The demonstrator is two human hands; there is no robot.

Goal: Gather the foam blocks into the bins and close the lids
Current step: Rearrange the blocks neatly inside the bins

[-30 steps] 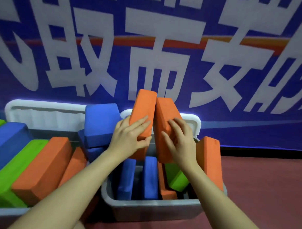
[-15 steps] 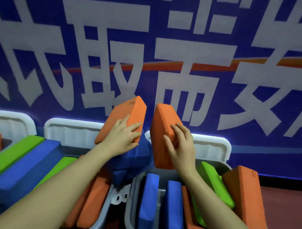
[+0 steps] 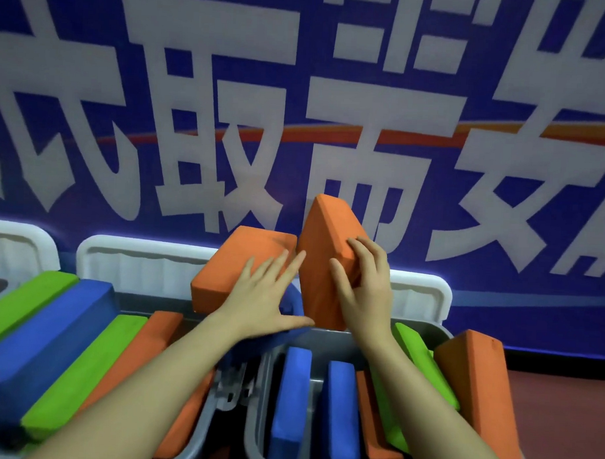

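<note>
The left hand [image 3: 262, 298] lies flat, fingers spread, on a tilted orange rectangular foam block [image 3: 238, 270], long axis running up-right. The right hand [image 3: 366, 286] grips a second orange foam block [image 3: 322, 264] standing nearly upright above the grey plastic bin [image 3: 258, 413], which holds two blue blocks below.

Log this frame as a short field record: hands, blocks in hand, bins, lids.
left hand: flat, fingers straight, on tilted orange block
right hand: grips upright orange block
right bin: blue, orange, green blocks standing inside
left bin: blocks piled above rim
lids: open, leaning against banner
</note>
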